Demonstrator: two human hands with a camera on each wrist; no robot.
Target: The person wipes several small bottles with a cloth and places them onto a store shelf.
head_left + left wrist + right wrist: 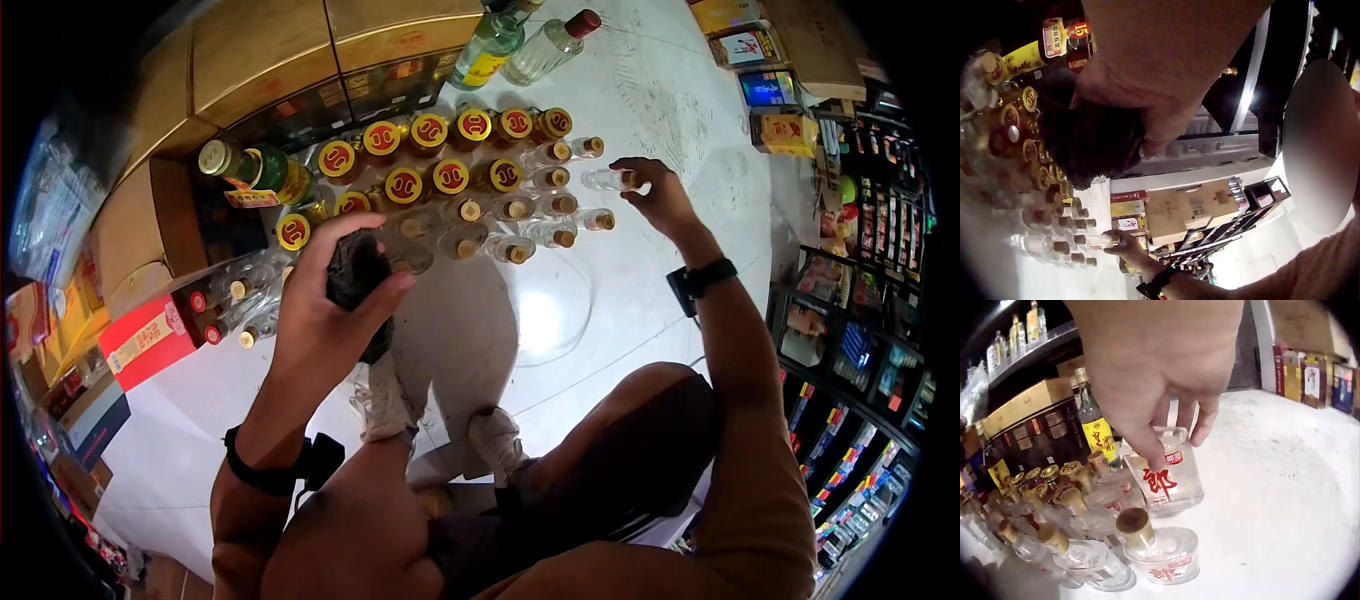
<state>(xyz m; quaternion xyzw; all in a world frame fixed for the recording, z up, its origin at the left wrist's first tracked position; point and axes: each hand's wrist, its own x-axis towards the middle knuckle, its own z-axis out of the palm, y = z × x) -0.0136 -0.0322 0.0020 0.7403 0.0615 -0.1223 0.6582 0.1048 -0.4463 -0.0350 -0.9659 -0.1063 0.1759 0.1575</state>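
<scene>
My left hand grips a dark, crumpled cloth between thumb and fingers, above the near-left part of the bottle rows. In the left wrist view the cloth looks black and fuzzy-edged. With its fingertips, my right hand holds a small clear glass bottle by its top, at the right end of the rows. Red characters mark this bottle in the right wrist view; its cap is hidden behind the fingers there. Close by stands a similar clear bottle with a cork-coloured cap.
Bottles with yellow-and-red round caps stand in rows beside the small clear bottles on the white floor. Behind them are gold cartons and taller bottles. A red box lies left; stocked shelves stand right.
</scene>
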